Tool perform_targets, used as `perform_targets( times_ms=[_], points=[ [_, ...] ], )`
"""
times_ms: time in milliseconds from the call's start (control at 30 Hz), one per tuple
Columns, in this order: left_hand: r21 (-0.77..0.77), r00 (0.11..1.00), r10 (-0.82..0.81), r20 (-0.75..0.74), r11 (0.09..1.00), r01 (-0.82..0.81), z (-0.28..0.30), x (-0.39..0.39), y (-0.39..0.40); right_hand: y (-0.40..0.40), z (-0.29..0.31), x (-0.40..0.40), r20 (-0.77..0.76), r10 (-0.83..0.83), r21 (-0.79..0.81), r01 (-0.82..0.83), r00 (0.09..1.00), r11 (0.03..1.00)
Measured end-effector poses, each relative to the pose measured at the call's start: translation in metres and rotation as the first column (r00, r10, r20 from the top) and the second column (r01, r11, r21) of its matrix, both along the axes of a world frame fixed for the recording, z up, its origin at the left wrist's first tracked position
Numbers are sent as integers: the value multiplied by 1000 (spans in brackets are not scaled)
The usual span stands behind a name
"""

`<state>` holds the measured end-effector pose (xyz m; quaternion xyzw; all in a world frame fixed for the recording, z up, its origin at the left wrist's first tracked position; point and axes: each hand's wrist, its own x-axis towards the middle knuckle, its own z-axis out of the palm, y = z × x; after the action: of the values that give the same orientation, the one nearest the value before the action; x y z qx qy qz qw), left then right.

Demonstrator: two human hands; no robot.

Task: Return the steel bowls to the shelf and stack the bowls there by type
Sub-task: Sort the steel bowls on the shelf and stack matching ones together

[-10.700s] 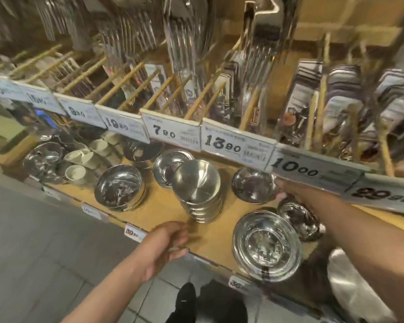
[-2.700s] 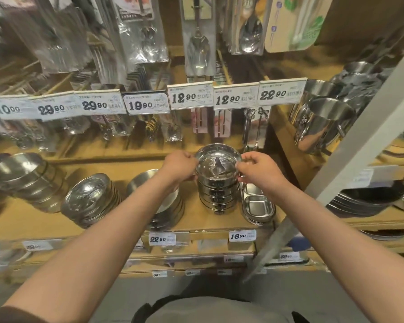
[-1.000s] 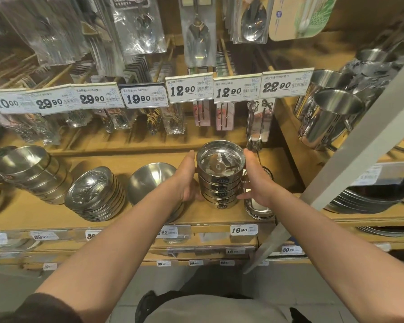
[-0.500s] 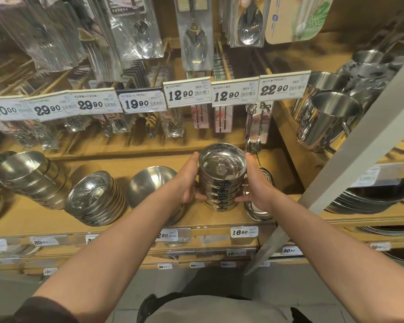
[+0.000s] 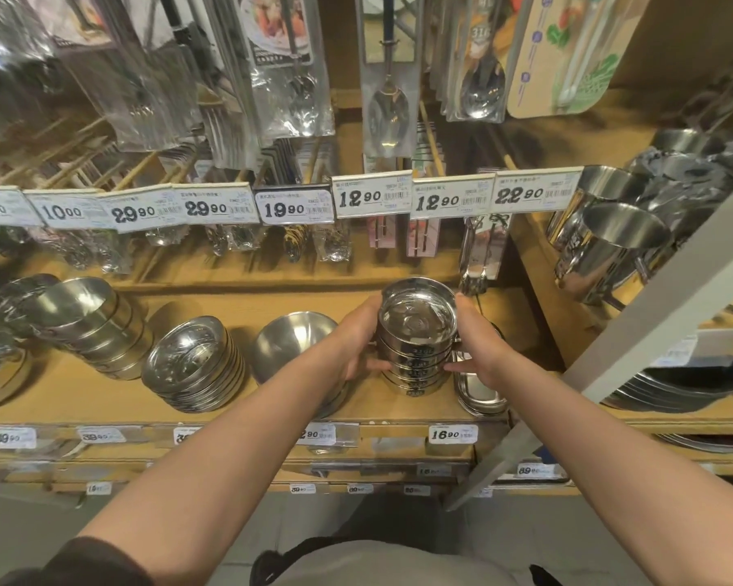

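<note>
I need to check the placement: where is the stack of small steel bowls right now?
In the head view, the stack of small steel bowls stands right of centre on the wooden shelf, gripped between left hand and right hand, beside the rectangular trays.

Four stacks of steel bowls (image 5: 415, 357) and eight price tags (image 5: 373, 199) above.

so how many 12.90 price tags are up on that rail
2. One 12.90 tag sits right of the 19.90 tag; the other 12.90 tag is beside it, left of the 22.90 tag. None seem hidden.
</note>
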<state>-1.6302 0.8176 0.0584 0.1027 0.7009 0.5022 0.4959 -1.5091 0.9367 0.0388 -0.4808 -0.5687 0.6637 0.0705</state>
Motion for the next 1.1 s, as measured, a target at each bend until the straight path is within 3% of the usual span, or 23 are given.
perform_targets(
  times_ms=[700, 933, 1100],
  points=[
    [32, 999, 37, 17, 999, -37, -10, -2, 5, 8, -2, -5, 24, 11, 24, -11, 1000, 1000],
    [-42, 982, 112, 153, 993, -106, -13, -5, 5, 12, -5, -2, 29, 8, -37, -7, 1000, 999],
    [-11, 977, 93, 192, 996, -93, -22, -2, 11, 7, -6, -5, -17, -23, -108, 21, 1000, 994]
  ],
)
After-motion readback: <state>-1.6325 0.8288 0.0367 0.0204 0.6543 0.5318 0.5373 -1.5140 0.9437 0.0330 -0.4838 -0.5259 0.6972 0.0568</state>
